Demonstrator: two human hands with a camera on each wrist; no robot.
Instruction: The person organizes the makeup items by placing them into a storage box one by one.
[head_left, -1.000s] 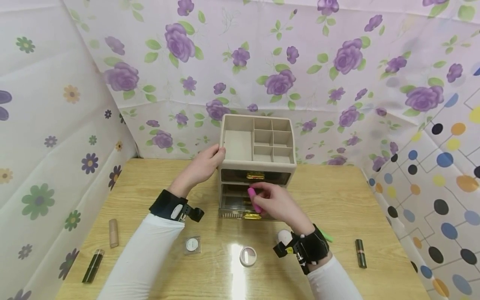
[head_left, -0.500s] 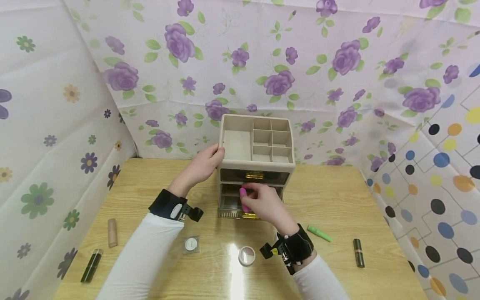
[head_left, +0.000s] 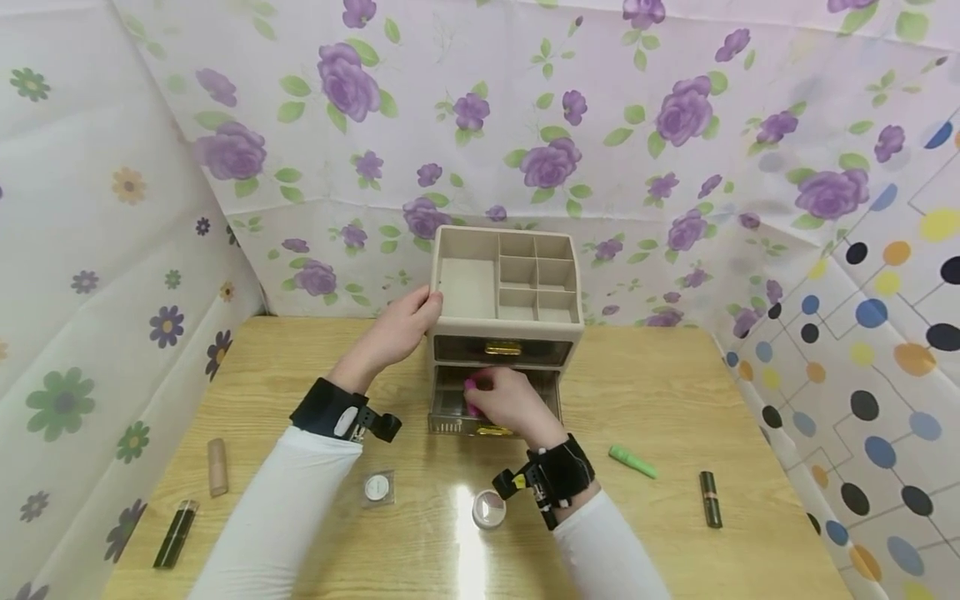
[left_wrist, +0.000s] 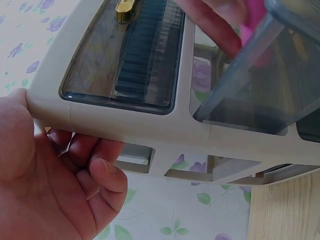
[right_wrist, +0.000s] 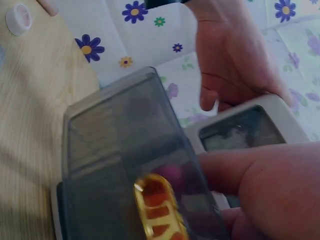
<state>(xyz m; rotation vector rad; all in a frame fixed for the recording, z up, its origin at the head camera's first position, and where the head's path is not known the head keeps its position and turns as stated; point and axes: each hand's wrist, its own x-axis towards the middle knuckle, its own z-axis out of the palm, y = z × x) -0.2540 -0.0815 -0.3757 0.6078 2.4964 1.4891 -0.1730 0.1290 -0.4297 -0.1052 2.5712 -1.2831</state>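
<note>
The right grip (head_left: 513, 402) pinches a pink tube (head_left: 471, 397), long axis steep in the head view, at least partly inside the pulled-out drawer (head_left: 448, 426); farther off, ahead and left, the left hand (head_left: 401, 327) holds the makeup organizer's (head_left: 510, 331) edge.

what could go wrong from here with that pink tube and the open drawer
The pink tube is pinched in the fingers of the right hand, so it might slip and drop into the drawer.

The drawer is pulled out, so a knock could jolt the organizer, though the left hand holds its side.

The round case lies close to the right wrist in the head view; pulling back might nudge it.
</note>
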